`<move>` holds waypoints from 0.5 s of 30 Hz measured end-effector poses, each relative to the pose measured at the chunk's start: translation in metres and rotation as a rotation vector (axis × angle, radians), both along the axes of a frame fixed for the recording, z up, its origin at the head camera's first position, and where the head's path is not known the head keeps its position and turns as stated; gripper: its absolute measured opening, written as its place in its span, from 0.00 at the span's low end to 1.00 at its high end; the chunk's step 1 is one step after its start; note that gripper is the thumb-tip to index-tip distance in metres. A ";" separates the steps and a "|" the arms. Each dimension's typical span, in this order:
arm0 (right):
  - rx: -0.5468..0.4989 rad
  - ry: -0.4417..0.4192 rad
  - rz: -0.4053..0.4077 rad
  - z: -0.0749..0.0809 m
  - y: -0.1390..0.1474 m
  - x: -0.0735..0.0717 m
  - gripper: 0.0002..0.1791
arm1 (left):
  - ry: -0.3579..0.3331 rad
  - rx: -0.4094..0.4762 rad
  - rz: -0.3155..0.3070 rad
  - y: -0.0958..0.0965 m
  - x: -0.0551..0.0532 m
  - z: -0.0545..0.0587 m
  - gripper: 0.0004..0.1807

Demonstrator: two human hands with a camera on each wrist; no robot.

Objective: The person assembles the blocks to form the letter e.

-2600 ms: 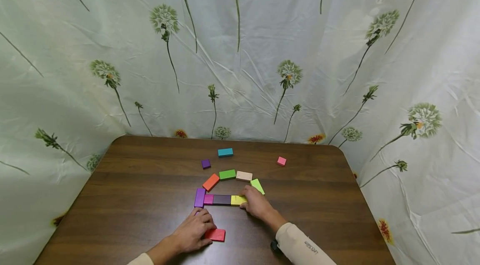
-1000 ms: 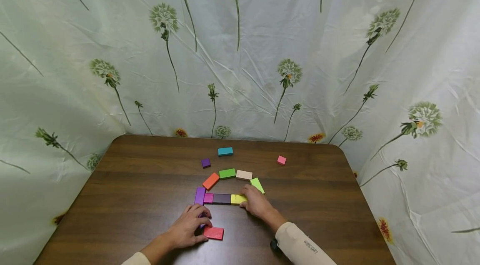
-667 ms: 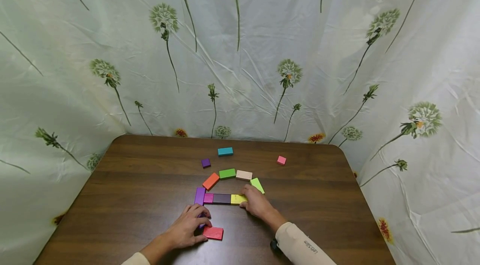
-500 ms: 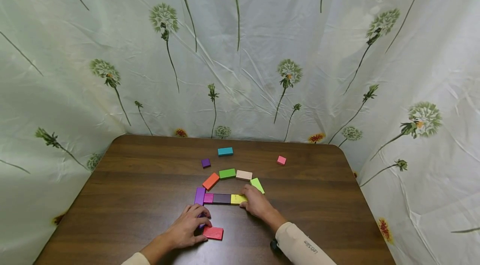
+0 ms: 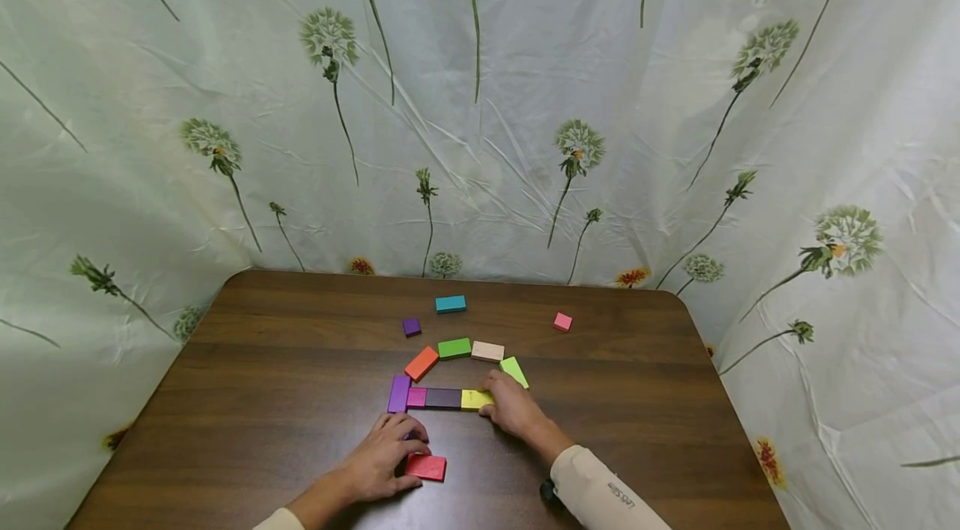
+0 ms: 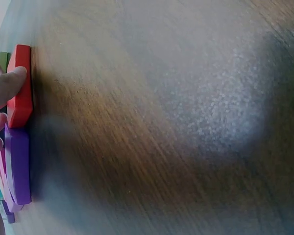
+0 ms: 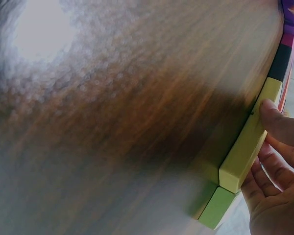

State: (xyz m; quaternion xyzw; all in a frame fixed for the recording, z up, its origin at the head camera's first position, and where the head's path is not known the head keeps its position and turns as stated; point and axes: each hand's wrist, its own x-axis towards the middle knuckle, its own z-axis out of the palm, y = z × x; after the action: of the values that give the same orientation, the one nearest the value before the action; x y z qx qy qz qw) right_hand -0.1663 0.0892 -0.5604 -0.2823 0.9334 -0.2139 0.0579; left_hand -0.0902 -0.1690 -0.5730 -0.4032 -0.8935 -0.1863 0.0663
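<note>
My left hand (image 5: 381, 459) pinches a red block (image 5: 427, 468), thumb on its near side and a finger on its far side. In the left wrist view the thumb presses the red block's face, and purple blocks (image 6: 19, 166) line up beside it. Part of a second purple block is hidden under this hand. My right hand (image 5: 516, 410) grips a yellow block (image 5: 474, 400) between thumb and fingers. That yellow block ends a row with a dark block (image 5: 443, 399), a magenta block (image 5: 417, 397) and an upright-lying purple block (image 5: 399, 394). A green block (image 7: 218, 207) shows at the yellow one's end.
An arc of orange (image 5: 422, 364), green (image 5: 454, 348), beige (image 5: 487, 351) and lime (image 5: 514, 372) blocks lies behind the row. Farther back are a small purple block (image 5: 412, 327), a teal block (image 5: 451, 304) and a pink block (image 5: 563, 322). A flowered curtain (image 5: 480, 138) hangs behind the brown table (image 5: 637, 430).
The red block has moved slightly left since the oldest frame. My left hand shifted left, then its fingers crept a little right over the red block. My right hand stays still.
</note>
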 end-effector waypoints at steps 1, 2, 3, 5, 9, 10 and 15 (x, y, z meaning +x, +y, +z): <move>0.001 -0.001 0.001 0.000 0.000 0.000 0.13 | 0.004 -0.002 0.002 0.000 0.000 -0.001 0.15; 0.003 -0.002 0.002 0.000 0.000 0.000 0.13 | 0.001 -0.006 0.005 0.000 0.000 -0.001 0.15; 0.004 0.000 0.003 0.000 0.000 0.000 0.13 | -0.010 -0.010 0.010 0.000 0.001 -0.001 0.15; 0.005 0.001 0.003 0.000 -0.001 0.000 0.14 | -0.023 -0.014 0.016 -0.001 0.001 -0.001 0.14; 0.002 0.005 0.002 0.000 -0.001 0.000 0.14 | -0.055 -0.015 0.018 -0.001 0.000 0.000 0.13; 0.001 0.006 0.002 0.000 -0.001 0.000 0.14 | -0.062 -0.015 0.018 -0.001 0.000 0.000 0.13; -0.005 0.008 0.005 0.000 0.000 -0.001 0.14 | -0.091 -0.013 0.020 -0.001 -0.001 0.000 0.12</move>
State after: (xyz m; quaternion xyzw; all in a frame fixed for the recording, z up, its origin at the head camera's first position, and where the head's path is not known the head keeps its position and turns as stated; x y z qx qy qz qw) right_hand -0.1673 0.0889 -0.5600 -0.2857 0.9323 -0.2149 0.0542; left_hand -0.0907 -0.1704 -0.5728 -0.3858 -0.9007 -0.1980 0.0249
